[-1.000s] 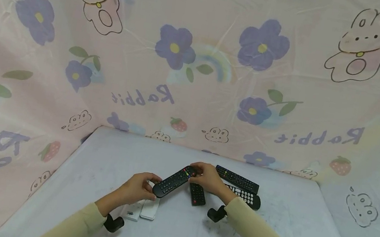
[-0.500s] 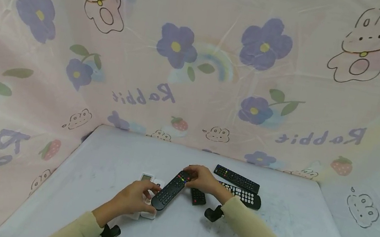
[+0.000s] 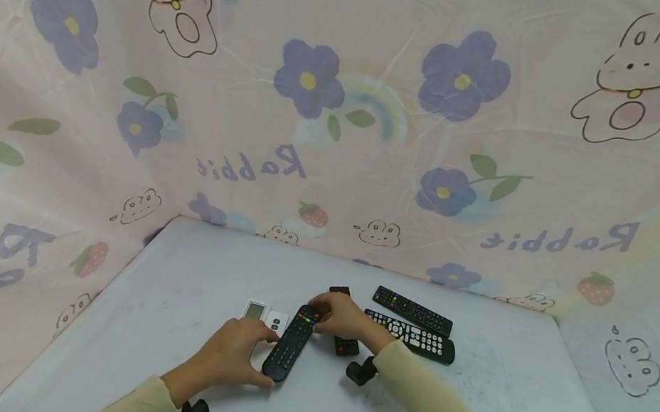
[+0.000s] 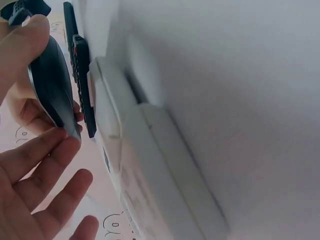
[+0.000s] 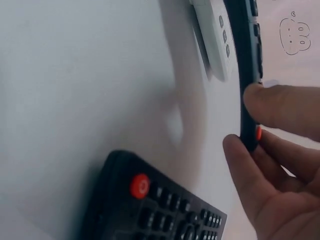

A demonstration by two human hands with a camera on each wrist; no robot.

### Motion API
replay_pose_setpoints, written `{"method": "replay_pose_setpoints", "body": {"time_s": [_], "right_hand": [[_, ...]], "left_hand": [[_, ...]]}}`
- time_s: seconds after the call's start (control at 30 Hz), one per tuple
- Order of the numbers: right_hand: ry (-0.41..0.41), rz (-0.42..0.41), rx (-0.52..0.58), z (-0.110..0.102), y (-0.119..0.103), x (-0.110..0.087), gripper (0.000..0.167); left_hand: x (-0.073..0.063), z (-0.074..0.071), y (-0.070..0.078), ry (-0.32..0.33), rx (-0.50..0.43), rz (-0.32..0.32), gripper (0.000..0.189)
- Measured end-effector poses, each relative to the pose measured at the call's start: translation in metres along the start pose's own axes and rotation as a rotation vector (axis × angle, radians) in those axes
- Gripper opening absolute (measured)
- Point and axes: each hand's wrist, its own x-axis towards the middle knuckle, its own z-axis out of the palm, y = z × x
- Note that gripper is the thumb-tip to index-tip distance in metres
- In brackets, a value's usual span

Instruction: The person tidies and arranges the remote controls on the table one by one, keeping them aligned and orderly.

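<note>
Remote [image 3: 289,345], pinched by your right hand [image 3: 342,317], could tip.
Your left hand [image 3: 232,352], spread wide, may support it poorly.

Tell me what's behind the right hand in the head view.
A dark remote lies on the white table: its two ends show past the right hand, but its middle is covered and unseen.
</note>
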Motion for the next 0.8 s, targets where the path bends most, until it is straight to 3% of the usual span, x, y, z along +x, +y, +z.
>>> {"method": "replay_pose_setpoints", "body": {"time_s": [0.2, 0.5, 0.8], "right_hand": [[-0.036, -0.001, -0.016, 0.003, -0.003, 0.003, 0.044], [-0.035, 0.0, -0.188, 0.009, -0.004, 0.008, 0.046], [-0.053, 0.01, -0.227, 0.015, 0.001, 0.014, 0.046]], "left_hand": [[-0.001, 0.007, 0.002, -0.013, 0.063, 0.0, 0.072], [0.003, 0.014, 0.007, -0.025, 0.132, -0.043, 0.08], [0.006, 0.02, 0.009, -0.059, 0.187, -0.07, 0.085]]}}
